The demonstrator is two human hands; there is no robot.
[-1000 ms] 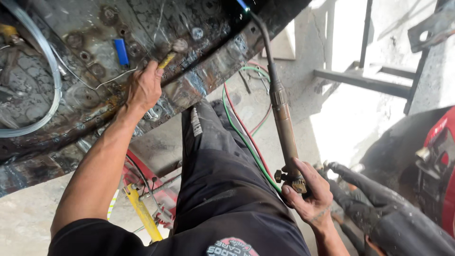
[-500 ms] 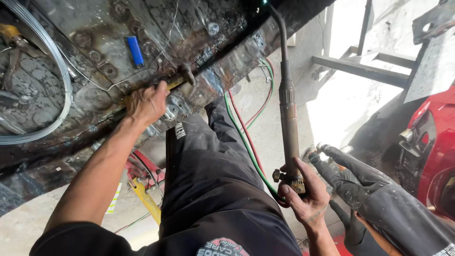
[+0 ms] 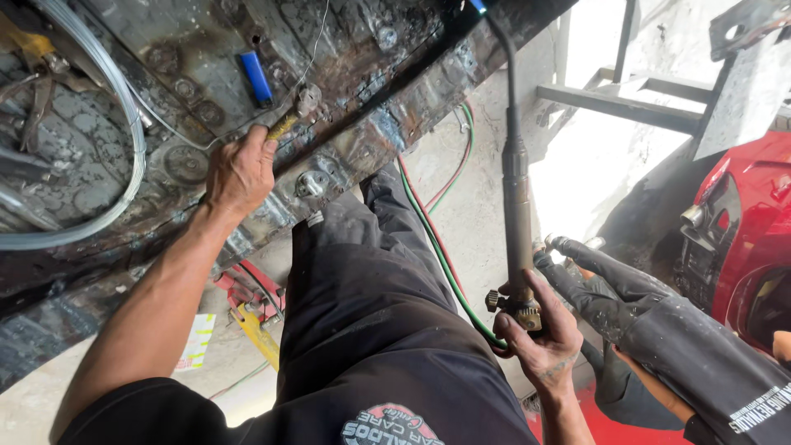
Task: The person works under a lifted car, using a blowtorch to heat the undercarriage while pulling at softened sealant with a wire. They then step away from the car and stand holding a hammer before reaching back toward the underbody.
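Brass-handled hammer (image 3: 290, 118) clenched in left hand (image 3: 239, 169); right hand (image 3: 540, 334) grip closed around torch (image 3: 517, 214).

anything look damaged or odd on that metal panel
The metal panel is rusted and scorched along its lower edge. A blue lighter lies loose on it, beside where the left hand grips a small hammer. The right hand holds a torch whose tip reaches the panel.

Harsh overexposed daylight, upper right

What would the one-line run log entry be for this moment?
left hand: grips yellow-handled hammer on scorched metal panel | right hand: holds gas torch at valve end | hoses: trail down
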